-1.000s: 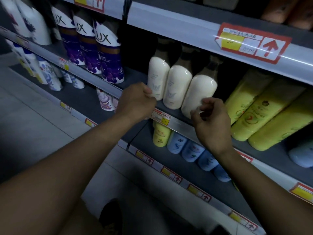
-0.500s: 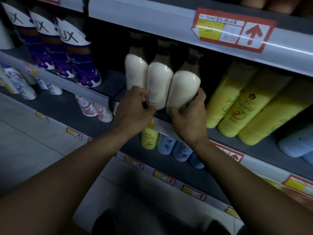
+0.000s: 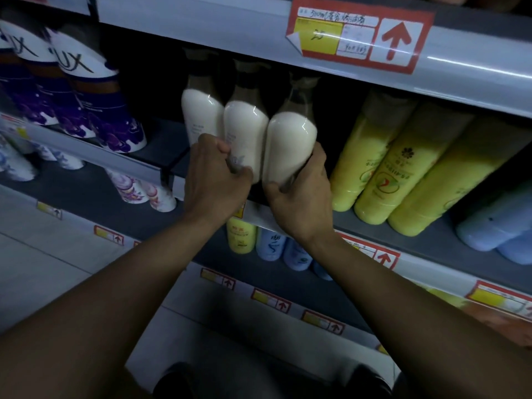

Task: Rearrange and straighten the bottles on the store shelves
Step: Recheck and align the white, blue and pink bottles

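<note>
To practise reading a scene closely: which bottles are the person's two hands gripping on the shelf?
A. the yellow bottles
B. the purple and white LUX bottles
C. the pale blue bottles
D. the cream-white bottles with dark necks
D: the left hand and right hand curl round the bases of the cream-white bottles with dark necks.

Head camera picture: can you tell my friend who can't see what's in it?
Two hands grip white bottles on a store shelf: the left hand holds the middle bottle, the right hand the right bottle. Yellow bottles stand to the right, purple bottles to the left.
</note>
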`<state>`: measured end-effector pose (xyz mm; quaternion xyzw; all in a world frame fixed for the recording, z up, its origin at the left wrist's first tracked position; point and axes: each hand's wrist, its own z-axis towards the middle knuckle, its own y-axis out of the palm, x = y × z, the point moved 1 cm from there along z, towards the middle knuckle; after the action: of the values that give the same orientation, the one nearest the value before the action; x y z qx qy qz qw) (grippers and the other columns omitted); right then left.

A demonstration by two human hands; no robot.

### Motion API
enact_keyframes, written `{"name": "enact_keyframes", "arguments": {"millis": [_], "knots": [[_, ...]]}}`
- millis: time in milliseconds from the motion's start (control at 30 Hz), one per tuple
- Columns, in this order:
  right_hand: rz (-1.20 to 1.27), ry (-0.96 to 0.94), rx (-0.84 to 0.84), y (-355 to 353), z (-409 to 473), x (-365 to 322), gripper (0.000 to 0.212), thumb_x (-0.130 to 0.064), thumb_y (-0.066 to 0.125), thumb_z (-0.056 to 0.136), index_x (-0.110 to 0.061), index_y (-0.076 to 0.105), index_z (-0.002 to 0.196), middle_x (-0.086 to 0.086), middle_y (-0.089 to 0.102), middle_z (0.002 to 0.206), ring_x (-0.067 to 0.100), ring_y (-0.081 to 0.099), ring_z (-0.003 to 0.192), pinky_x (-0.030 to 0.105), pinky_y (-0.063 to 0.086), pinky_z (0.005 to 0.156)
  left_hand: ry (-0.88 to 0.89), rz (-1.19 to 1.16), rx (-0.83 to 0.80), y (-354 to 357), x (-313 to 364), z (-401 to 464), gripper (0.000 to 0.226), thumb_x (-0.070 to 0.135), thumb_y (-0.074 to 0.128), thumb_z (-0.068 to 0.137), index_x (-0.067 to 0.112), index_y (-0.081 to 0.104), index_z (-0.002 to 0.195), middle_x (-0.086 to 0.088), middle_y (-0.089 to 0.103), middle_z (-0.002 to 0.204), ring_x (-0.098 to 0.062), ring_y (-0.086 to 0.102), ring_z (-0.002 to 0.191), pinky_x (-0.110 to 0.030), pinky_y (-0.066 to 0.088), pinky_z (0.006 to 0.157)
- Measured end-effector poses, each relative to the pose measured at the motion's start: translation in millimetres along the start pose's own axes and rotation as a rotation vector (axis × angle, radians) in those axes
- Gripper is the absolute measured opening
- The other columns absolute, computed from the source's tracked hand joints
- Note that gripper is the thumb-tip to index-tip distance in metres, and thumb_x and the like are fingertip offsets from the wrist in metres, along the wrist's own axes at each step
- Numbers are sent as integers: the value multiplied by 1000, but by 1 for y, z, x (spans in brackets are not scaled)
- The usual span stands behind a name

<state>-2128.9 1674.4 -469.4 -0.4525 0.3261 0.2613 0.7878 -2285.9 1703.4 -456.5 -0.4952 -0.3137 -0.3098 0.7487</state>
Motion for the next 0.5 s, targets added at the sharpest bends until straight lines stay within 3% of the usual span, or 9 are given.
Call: {"name": "enact_keyframes", "arguments": {"millis": [200, 400, 500], "knots": [[4, 35, 15, 2, -2, -1, 98, -34, 81, 79, -12, 25, 156, 10, 47, 144, 29, 54, 128, 45, 54, 99, 7, -12, 4, 1, -2, -1, 44, 23, 78, 80, 22, 46, 111, -3, 54, 117, -21, 62, 100, -43, 54, 87], [-22, 35, 50, 4, -2, 2, 93, -34, 84, 79, -11, 31, 152, 11, 51, 141, 30, 58, 124, 48, 56, 96, 29, -37, 15, 4, -4, -2, 51, 29, 82, 82, 18, 46, 116, -7, 55, 120, -21, 62, 101, -35, 50, 84], [-48, 39, 5, 5, -2, 4, 98, -37, 80, 81, -12, 23, 157, 12, 52, 145, 32, 58, 125, 38, 54, 93, 30, -58, 48, 6, -3, -2, 58, 34, 86, 79, 14, 49, 120, -6, 55, 121, -19, 60, 102, -31, 49, 83]]}}
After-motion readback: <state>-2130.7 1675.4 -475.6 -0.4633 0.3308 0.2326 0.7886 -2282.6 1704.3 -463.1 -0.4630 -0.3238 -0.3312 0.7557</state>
